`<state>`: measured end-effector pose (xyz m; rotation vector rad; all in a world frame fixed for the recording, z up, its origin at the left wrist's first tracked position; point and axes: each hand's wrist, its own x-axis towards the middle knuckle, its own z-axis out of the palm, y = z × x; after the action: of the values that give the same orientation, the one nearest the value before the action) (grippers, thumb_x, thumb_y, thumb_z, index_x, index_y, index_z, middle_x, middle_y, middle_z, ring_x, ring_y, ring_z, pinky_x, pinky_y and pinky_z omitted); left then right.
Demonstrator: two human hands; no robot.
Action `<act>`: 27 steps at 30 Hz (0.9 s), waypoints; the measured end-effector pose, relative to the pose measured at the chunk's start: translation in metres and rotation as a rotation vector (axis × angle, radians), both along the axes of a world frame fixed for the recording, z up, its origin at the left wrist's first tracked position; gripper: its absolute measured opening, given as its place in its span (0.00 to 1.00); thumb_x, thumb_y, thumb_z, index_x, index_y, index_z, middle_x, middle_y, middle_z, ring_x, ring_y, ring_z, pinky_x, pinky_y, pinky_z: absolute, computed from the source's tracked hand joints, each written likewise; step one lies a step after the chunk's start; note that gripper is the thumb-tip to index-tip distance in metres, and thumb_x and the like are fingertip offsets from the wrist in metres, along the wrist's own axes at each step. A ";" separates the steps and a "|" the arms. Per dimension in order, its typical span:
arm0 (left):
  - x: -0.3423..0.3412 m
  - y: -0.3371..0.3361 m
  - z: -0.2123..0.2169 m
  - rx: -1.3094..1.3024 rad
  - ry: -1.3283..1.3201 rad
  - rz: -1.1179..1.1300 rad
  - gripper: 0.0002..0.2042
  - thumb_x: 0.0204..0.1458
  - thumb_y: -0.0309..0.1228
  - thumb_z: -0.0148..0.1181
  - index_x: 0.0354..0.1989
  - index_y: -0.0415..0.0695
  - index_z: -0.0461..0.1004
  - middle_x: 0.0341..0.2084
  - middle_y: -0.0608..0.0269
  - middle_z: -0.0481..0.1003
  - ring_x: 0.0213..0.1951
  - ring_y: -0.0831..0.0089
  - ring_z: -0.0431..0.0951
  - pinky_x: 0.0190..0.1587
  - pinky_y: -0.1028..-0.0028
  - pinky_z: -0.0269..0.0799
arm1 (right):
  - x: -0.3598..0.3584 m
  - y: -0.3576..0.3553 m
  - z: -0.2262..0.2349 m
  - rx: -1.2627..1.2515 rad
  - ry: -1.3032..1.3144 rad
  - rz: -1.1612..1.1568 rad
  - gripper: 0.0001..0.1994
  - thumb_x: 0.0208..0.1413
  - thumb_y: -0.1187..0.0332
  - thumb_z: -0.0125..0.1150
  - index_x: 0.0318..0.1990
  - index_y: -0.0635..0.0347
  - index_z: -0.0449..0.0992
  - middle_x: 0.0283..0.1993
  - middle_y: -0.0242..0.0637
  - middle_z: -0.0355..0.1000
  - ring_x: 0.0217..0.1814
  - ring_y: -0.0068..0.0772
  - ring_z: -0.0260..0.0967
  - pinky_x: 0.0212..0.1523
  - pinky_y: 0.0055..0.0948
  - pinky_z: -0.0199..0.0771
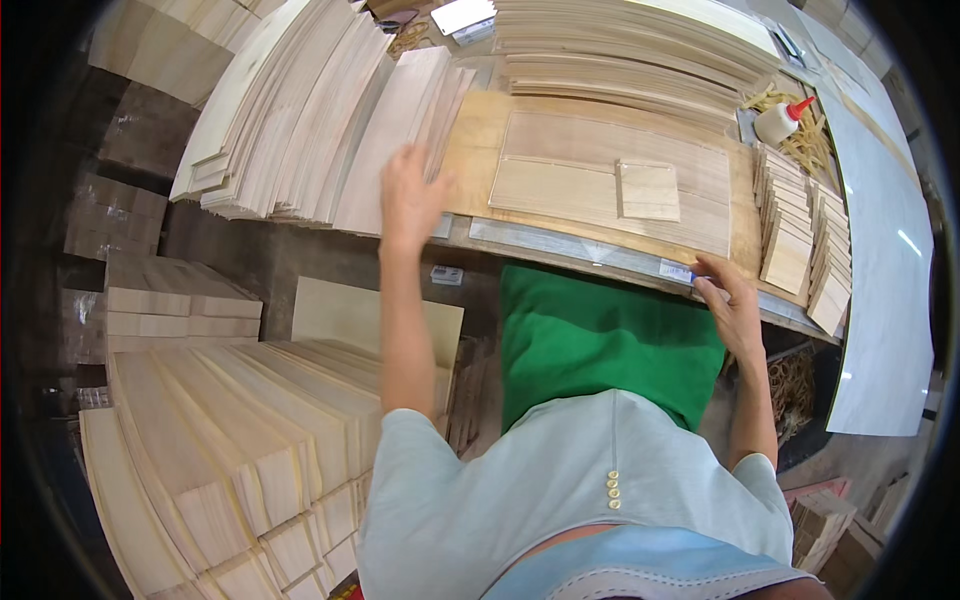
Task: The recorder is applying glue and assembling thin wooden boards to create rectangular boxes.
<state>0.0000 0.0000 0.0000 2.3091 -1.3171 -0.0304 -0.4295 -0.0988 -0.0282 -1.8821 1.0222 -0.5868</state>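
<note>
My left hand [410, 195], fingers spread and the thumb apart, is at the near end of a leaning stack of thin wood sheets [395, 130]; whether it touches the top sheet is unclear. My right hand [735, 305] is at the table's front edge with bent fingers, the thumb slightly apart from the forefinger and nothing visible between them. Between the hands lies a wooden work board [470, 145]. Flat thin wood panels [600, 135] lie on it, with a pale strip [550, 190] and a small square wood piece [649, 192] on top.
Long wood sheets [620, 60] are piled at the back. A white glue bottle with a red cap [780, 122] stands by rubber bands [815, 150]. Small wood slats [790, 230] lean in rows at the right. Wood stacks [220, 440] fill the lower left.
</note>
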 end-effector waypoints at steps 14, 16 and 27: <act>0.100 -0.030 -0.013 0.269 -0.243 0.230 0.40 0.43 0.56 0.60 0.61 0.42 0.61 0.55 0.40 0.64 0.57 0.45 0.63 0.59 0.53 0.58 | -0.003 -0.019 0.008 -0.183 0.022 0.052 0.17 0.52 0.73 0.60 0.51 0.64 0.71 0.45 0.43 0.73 0.45 0.41 0.71 0.45 0.31 0.71; 0.102 -0.030 -0.017 0.260 -0.236 0.231 0.40 0.43 0.56 0.60 0.61 0.43 0.61 0.55 0.40 0.64 0.57 0.45 0.63 0.58 0.53 0.58 | 0.008 -0.027 0.015 -0.163 0.036 0.069 0.19 0.51 0.72 0.60 0.52 0.63 0.70 0.48 0.44 0.72 0.49 0.42 0.70 0.47 0.32 0.70; 0.110 -0.035 -0.019 0.176 -0.172 0.216 0.39 0.41 0.54 0.63 0.59 0.42 0.65 0.56 0.41 0.64 0.57 0.44 0.63 0.60 0.55 0.57 | 0.084 -0.111 0.002 -0.604 0.465 0.468 0.47 0.32 0.60 0.73 0.63 0.59 0.55 0.65 0.51 0.53 0.71 0.53 0.42 0.67 0.48 0.49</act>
<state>0.1104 -0.0345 -0.0190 2.6436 -1.1779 0.1306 -0.3454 -0.2099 -0.0263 -2.7763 0.6676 -0.1804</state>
